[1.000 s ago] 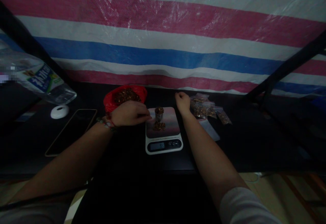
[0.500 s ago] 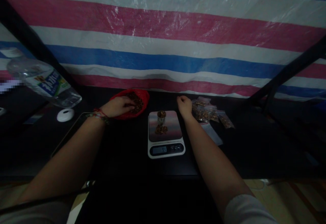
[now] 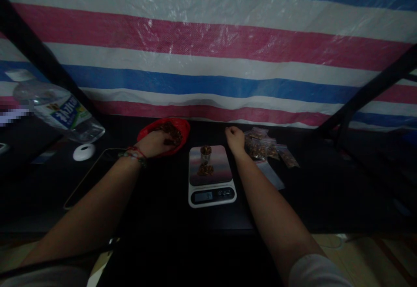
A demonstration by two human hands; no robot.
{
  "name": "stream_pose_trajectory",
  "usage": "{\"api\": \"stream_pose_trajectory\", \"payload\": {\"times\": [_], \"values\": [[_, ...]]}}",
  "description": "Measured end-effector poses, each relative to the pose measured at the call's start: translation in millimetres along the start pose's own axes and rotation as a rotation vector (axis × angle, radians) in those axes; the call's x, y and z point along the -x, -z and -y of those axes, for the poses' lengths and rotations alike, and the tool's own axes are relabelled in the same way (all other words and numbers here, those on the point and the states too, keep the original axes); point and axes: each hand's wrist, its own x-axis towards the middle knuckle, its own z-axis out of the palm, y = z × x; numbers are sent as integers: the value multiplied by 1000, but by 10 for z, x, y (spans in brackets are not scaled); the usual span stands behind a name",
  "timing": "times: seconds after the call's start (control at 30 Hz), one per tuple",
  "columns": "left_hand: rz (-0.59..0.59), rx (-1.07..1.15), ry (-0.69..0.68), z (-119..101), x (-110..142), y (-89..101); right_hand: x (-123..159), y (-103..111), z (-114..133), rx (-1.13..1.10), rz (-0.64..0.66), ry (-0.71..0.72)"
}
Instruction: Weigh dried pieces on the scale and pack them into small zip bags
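My left hand (image 3: pixel 155 142) reaches into a red bag (image 3: pixel 178 127) of brown dried bits, fingers curled down among them; what they hold is hidden. A small white kitchen scale (image 3: pixel 211 193) sits at the centre with a tiny cup (image 3: pixel 205 151) full of the brown bits and a small loose pile (image 3: pixel 205 169) on its platform. My right hand (image 3: pixel 235 139) rests loosely closed on the dark table just right of the scale, beside several small clear packets (image 3: pixel 260 145) filled with the same bits.
A phone (image 3: pixel 94 174) lies flat at the left, with a white round object (image 3: pixel 84 151) and a tilted plastic water bottle (image 3: pixel 61 112) behind it. An empty clear packet (image 3: pixel 270 175) lies right of my right forearm. A striped tarp (image 3: pixel 208 61) hangs behind the black table (image 3: pixel 325 191).
My left hand has moved from beside the cup on the scale back and left into the red bag. My right hand has stayed in place.
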Motion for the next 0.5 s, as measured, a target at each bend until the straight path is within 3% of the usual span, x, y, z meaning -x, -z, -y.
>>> {"api": "stream_pose_trajectory", "payload": {"times": [0.3, 0.5], "values": [[-66, 20, 29, 123, -41, -113, -5, -2, -3, -16, 6, -10], [-112, 28, 98, 63, -18, -51, -5, -2, -1, -7, 3, -9]]}}
